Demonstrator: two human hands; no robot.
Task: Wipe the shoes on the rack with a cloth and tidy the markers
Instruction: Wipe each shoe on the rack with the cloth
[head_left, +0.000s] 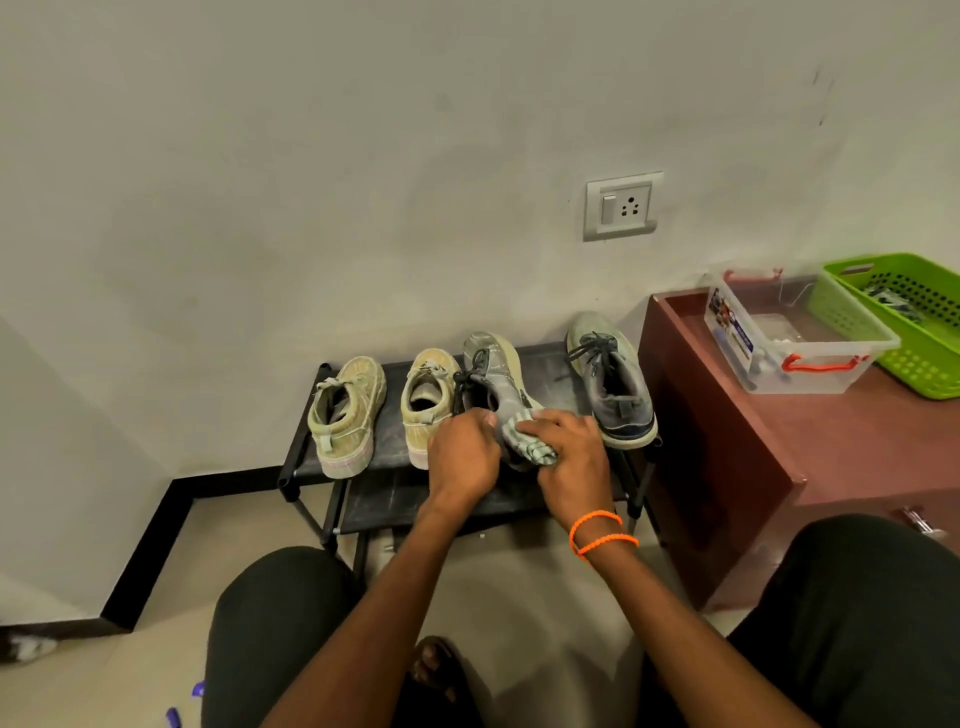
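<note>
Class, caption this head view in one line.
Left hand tilts grey shoe on rack; right hand wipes with cloth.

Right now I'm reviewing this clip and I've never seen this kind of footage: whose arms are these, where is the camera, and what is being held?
There is no machine: one camera worn on a person's head looks down at their own hands. On the black shoe rack stand four shoes. The left hand holds a tilted grey shoe at its heel, while the right hand grips a cloth against it. Two pale sneakers sit to the left, another grey shoe to the right. A clear box and a green basket rest on the brown cabinet.
</note>
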